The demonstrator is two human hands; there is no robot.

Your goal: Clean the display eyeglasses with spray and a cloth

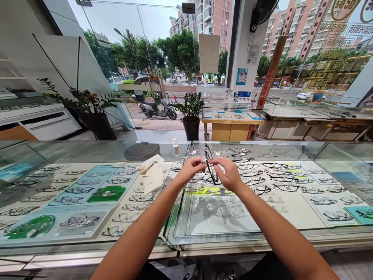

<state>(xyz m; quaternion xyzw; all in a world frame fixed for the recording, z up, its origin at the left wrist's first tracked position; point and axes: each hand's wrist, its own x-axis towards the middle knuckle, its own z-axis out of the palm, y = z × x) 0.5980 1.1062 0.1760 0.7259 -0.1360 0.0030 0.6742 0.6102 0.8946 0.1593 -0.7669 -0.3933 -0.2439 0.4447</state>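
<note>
Between my hands, above the glass counter, a pair of dark-framed eyeglasses [210, 175] is held turned on end. My left hand [190, 170] is closed, thumb and fingertips pinching near the middle of the frame. From the other side my right hand [227, 173] grips the same eyeglasses, its fingers curled and thumb pressed in. Which exact part each hand pinches is too small to make out. A cream cloth [152, 173] lies crumpled on the counter left of my hands. Behind the cloth and to its right stands a small white bottle [175, 147].
Rows of eyeglasses [284, 177] lie around and beneath my hands at the glass display counter [233, 235]. More frames show on blue trays [96, 171] at the left. Beyond are potted plants [190, 116], a wooden display table [230, 130] and a glass shopfront.
</note>
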